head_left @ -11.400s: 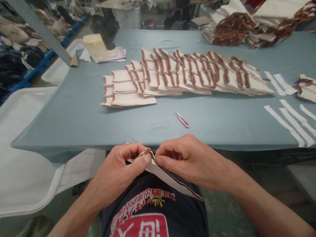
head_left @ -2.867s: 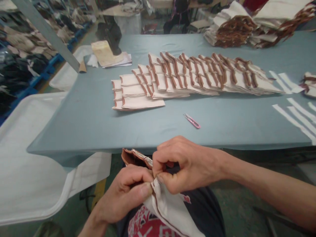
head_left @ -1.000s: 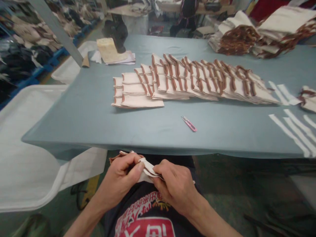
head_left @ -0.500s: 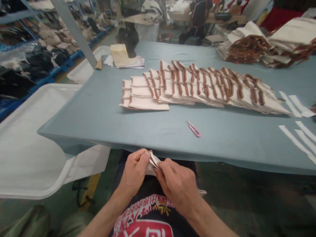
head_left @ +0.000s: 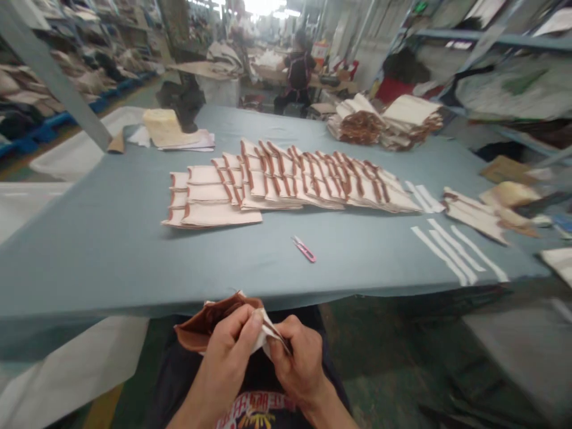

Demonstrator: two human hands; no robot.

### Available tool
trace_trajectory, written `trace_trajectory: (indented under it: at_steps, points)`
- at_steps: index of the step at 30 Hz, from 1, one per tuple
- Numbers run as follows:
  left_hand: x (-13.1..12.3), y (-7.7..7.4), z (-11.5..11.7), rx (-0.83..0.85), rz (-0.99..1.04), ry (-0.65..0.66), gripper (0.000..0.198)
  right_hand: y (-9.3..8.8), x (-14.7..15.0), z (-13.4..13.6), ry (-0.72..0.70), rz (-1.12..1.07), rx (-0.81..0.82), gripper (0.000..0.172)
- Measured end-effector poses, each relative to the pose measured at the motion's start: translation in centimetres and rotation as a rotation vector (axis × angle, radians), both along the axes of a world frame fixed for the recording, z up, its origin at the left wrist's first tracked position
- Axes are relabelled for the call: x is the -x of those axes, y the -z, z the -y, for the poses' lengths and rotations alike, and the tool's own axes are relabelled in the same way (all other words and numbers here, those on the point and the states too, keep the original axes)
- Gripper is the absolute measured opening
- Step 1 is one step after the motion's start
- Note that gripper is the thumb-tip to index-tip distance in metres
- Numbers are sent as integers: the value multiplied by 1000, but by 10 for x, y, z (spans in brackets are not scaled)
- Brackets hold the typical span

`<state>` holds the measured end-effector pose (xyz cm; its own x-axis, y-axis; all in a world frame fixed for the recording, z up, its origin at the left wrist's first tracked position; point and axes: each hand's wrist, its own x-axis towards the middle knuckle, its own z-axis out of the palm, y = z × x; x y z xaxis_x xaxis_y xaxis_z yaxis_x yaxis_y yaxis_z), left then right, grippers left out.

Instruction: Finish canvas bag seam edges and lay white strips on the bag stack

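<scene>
Both my hands pinch a cream fabric piece with a brown lining point(head_left: 194, 335), held over my lap at the table's front edge. My left hand point(head_left: 236, 339) has its thumb and fingers closed on the cream edge, the brown side spreading out to its left. Close beside it, my right hand point(head_left: 297, 351) grips the folded edge of the same piece. Beyond them on the table lie pink thread snips point(head_left: 304, 249), touched by neither hand. Farther back is a long overlapping row of cream fabric pieces point(head_left: 223, 213) with brown edges.
White strips point(head_left: 440, 256) lie at the right, near another cream and brown piece point(head_left: 473, 214). Stacked fabric bundles point(head_left: 357, 119) stand at the back of the blue-grey table point(head_left: 134, 268). A yellowish block point(head_left: 161, 127) sits back left by a metal post. A person point(head_left: 297, 74) sits beyond.
The view has swung up and to the right. More of the fabric piece's brown lining now shows beside my left hand; both hands still grip the piece.
</scene>
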<state>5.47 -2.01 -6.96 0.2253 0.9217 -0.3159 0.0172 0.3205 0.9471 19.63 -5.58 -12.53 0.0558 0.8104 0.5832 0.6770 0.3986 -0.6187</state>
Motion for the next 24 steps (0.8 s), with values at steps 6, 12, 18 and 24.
trace_trajectory:
  at_steps: [6,12,18,24]
  points:
    - [7,-2,-7,-114,-95,157,45,-40,-15,3,-47,-80,126,14]
    - [5,-19,0,-255,-170,199,40,-71,-17,12,-56,-488,518,35]
    - [-1,-26,13,-329,-244,153,37,-77,-7,13,63,-359,549,26]
    - [-4,-24,24,-231,-152,76,36,-69,1,17,52,-354,514,19]
